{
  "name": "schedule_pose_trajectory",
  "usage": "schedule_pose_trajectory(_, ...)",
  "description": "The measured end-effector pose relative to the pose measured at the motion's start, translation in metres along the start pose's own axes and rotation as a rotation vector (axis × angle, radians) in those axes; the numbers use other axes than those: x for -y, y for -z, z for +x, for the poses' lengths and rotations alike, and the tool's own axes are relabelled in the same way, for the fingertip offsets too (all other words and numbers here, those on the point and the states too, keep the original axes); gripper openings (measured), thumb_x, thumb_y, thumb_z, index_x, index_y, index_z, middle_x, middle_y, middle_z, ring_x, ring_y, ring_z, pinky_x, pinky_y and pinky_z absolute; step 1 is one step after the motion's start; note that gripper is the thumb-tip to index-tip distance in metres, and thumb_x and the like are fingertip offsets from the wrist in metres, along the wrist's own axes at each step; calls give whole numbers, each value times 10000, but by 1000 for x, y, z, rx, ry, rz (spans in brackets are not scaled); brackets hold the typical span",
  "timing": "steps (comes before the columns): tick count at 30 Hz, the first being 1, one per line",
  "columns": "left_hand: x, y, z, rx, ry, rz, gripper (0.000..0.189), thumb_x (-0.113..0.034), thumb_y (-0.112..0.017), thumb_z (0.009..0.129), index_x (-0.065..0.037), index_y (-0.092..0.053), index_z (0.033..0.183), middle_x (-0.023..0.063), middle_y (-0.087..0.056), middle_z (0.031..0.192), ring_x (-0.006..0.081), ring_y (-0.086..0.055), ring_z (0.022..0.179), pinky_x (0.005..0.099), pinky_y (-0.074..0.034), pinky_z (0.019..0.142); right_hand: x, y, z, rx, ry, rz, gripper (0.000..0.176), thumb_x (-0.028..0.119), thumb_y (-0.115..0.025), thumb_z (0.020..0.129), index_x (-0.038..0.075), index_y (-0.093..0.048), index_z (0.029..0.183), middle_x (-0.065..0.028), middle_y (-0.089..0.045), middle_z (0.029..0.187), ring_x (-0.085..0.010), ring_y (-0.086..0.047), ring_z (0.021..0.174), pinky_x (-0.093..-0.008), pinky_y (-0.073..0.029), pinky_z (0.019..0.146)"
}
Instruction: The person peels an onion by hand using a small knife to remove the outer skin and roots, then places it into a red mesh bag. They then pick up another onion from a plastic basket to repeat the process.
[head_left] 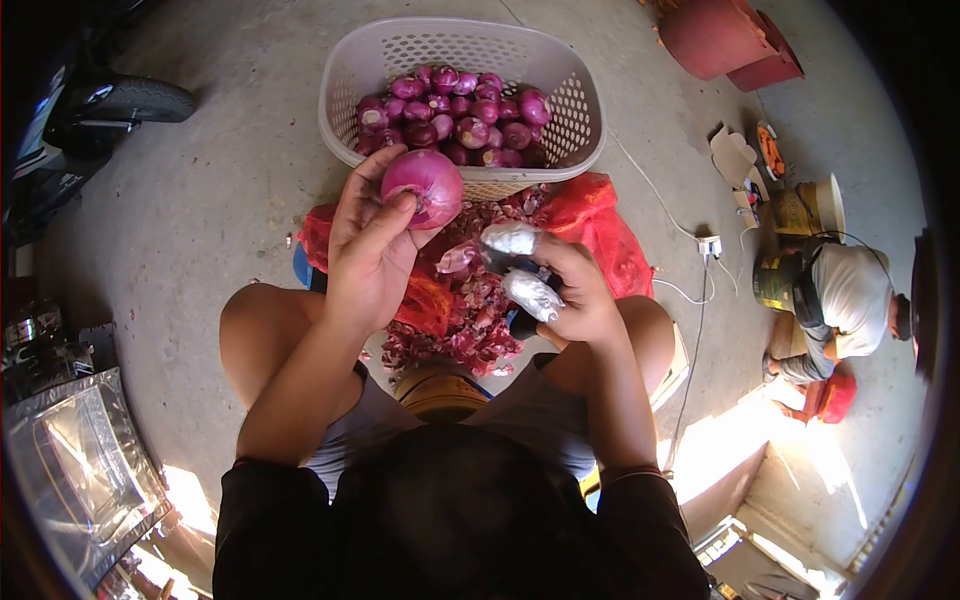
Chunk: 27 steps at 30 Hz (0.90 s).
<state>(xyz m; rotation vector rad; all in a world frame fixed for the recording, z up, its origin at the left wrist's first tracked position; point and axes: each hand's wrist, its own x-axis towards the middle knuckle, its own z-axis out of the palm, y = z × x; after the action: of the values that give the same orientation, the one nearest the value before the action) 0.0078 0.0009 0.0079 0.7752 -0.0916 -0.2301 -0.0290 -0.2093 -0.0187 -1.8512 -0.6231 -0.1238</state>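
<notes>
My left hand (372, 245) is closed around a purple-red onion (422, 190), holding it up just in front of the basket. To its right is my right hand (575, 285), with silver wrapping on the thumb and a finger. Those fingers are curled about something dark, mostly hidden, that I cannot make out. Behind the onion stands a grey plastic basket (455, 40) with many red onions (472, 132) in it. Below my hands lies a pile of onion skins (470, 330) on and beside red mesh bags (605, 235), between my knees.
A motorbike wheel (140, 100) is at the left. White and dark cables (685, 290) meet at a plug block (709, 245) on the right. Beyond are red tubs (715, 40), a cardboard box (735, 160), buckets (808, 208) and another person (850, 295) bending over something red.
</notes>
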Motion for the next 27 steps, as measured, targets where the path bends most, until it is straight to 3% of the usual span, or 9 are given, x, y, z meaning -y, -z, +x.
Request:
schedule_pose_trajectory(1,1,-1,0,1,-3,-2,419,-115,-492,906,-33,-346,1290,135,-483,1217,254,-524,1112,443,-427,980,4,-1,2,-25,10,11,554,39,-659,714,53,-473,1235,-164,-659,862,-259,-670,722,-343,-500,619)
schedule_pose_trajectory(4,3,0,0,11,-6,26,427,-115,-525,902,-36,-348,1283,122,-491,1206,243,-534,1094,438,-440,965,23,1,1,-4,-215,-25,611,47,-673,703,52,-427,1262,-167,-652,826,-278,-665,716,-344,-489,590)
schedule_pose_trajectory(10,7,0,-4,-2,43,78,418,-108,-563,889,-37,-369,1253,102,-510,1175,209,-544,1060,399,-470,909,16,2,-4,28,-218,-218,646,73,-700,705,49,-396,1275,-166,-646,820,-333,-647,710,-341,-487,590)
schedule_pose_trajectory(17,10,-2,-2,-5,-92,222,420,-6,-650,814,-18,-457,1187,54,-530,1082,123,-529,996,265,-433,874,19,-6,1,-27,-308,56,625,77,-653,764,24,-322,1292,-164,-646,866,-274,-651,803,-332,-475,697)
schedule_pose_trajectory(23,12,-1,-2,52,-175,331,440,16,-661,796,-8,-465,1189,60,-550,1078,128,-541,979,273,-434,878,28,-1,7,25,-443,75,611,83,-610,798,0,-269,1299,-176,-609,973,-258,-623,922,-348,-455,791)
schedule_pose_trajectory(27,12,1,-2,45,-119,308,401,-12,-613,838,-4,-455,1207,77,-550,1093,144,-551,984,298,-465,865,36,-1,11,46,-474,142,568,76,-589,819,1,-289,1295,-172,-550,1095,-245,-599,976,-345,-440,844)
